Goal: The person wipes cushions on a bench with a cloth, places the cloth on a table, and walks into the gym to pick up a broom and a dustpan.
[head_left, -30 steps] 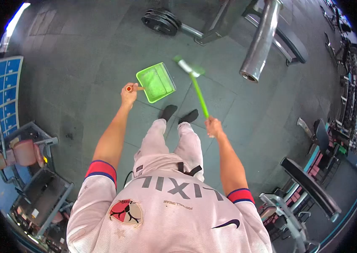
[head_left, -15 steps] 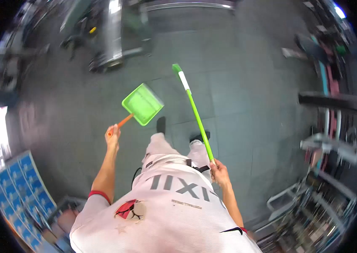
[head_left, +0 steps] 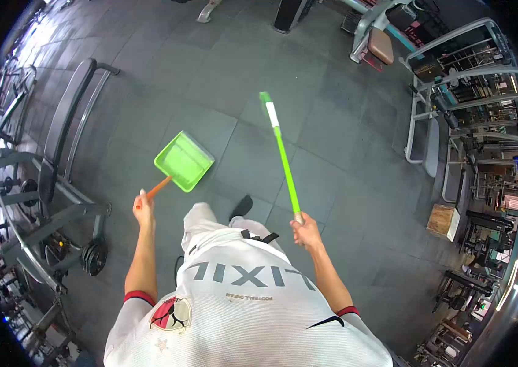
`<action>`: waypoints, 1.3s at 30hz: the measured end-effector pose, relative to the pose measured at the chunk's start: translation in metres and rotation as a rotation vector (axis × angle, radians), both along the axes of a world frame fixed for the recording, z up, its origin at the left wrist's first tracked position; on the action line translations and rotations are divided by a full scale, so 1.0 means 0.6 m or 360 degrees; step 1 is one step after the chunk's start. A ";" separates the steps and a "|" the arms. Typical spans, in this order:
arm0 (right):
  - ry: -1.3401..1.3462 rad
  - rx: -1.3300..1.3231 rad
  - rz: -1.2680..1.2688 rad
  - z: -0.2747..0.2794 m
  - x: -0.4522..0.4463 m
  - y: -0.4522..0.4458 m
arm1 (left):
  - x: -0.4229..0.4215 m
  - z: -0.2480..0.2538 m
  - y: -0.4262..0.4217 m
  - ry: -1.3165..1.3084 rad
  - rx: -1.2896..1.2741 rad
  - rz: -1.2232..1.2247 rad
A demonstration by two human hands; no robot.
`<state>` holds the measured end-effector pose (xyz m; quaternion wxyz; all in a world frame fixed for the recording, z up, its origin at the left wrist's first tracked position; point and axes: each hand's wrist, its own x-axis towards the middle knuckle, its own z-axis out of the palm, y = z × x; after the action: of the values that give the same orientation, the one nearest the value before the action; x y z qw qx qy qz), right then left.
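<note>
My left hand (head_left: 144,210) is closed around the orange handle of a green dustpan (head_left: 184,161). The pan is held out in front of me to the left, its inside facing up. In my right hand (head_left: 306,230) is the lower end of a broom (head_left: 286,166) with a bright green stick and a white collar. Its small green head points forward, away from me. The broom and the dustpan are apart. I cannot tell whether either one touches the floor.
Dark rubber tiles (head_left: 240,67) cover the floor. A weight bench (head_left: 70,113) with a rack and plates (head_left: 94,257) stands at left. Machines line the right, with a brown padded seat (head_left: 381,47) and a wooden box (head_left: 442,221).
My body has turned and moved across the gym, so different machines surround me. Both hands keep their grip; the dustpan now sits slightly farther left and lower in view.
</note>
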<state>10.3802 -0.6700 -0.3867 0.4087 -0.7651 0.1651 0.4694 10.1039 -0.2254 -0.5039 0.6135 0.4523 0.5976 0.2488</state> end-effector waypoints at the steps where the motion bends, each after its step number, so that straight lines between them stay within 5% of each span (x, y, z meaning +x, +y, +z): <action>1: -0.0008 0.0019 -0.0084 -0.005 0.039 -0.014 | 0.074 -0.007 0.009 -0.0017 -0.0014 -0.0027; 7: -0.0099 0.0067 -0.0337 -0.002 0.271 -0.079 | 0.479 0.024 -0.056 -0.0118 0.0116 -0.0020; 13: -0.0174 -0.0076 -0.0436 -0.056 0.485 -0.067 | 0.774 -0.100 -0.056 -0.0054 0.0090 -0.0227; 22: -0.0356 -0.0389 0.0015 -0.060 0.876 -0.058 | 1.167 -0.168 -0.094 0.0261 0.0304 -0.0218; 32: -0.0397 -0.0454 0.0915 -0.344 1.346 0.066 | 1.389 -0.178 -0.163 0.0710 0.0311 -0.0279; 36: 0.0167 -0.0006 0.0923 -0.348 1.362 0.067 | 1.412 -0.207 -0.136 0.0761 0.0251 -0.0130; 39: 0.0352 0.0104 0.0902 -0.221 1.343 0.031 | 1.383 -0.220 -0.138 0.0790 0.0255 -0.0050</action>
<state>11.1861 -0.6515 -0.5193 0.2653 -0.7115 -0.0266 0.6502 10.9334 -0.3082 -0.6356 0.4142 0.5557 0.7012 0.1672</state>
